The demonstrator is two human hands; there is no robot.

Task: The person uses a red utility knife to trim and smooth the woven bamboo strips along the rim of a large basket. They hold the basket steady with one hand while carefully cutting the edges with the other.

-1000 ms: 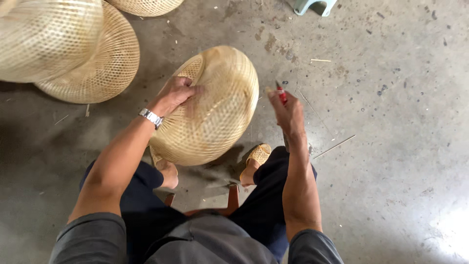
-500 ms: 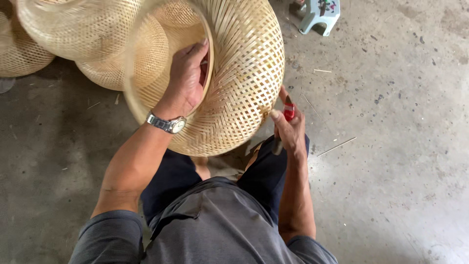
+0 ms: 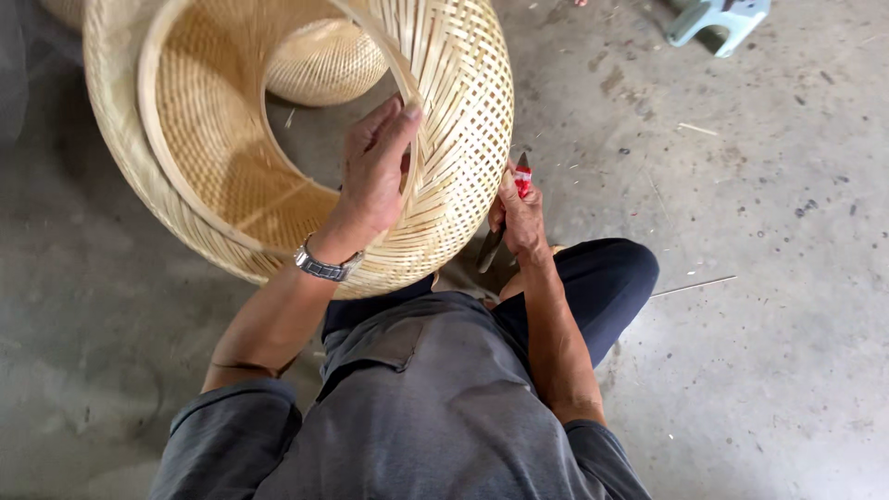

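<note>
Seated over a concrete floor (image 3: pixel 787 278), I hold a large woven bamboo shade (image 3: pixel 463 120) tipped up on its side in front of my knees, its open mouth now turned toward me so that the inner ring and the weave inside show. Half a second ago the shade leaned with more of its outer wall in view; a second ago it lay dome-up on the floor under my palm. My left hand (image 3: pixel 375 171) has closed over the rim, fingers curled around the round hoop and thumb pressed along its edge, the metal wristwatch (image 3: pixel 324 266) just below. My right hand (image 3: pixel 520 211) sits just beside the shade's outer wall, wrapped shut around a red-handled cutting tool (image 3: pixel 521 176) whose tip points up toward the weave; whether the blade touches the strips I cannot tell. That hand has stayed low at the right side of the shade through all three moments. A second, smaller woven shade (image 3: pixel 324 60) shows through the opening, lying on the floor beyond. A pale blue stool (image 3: pixel 718 18) stands well apart at the upper right, and a thin loose bamboo strip (image 3: pixel 693 286) lies on the floor beside my right knee.
</note>
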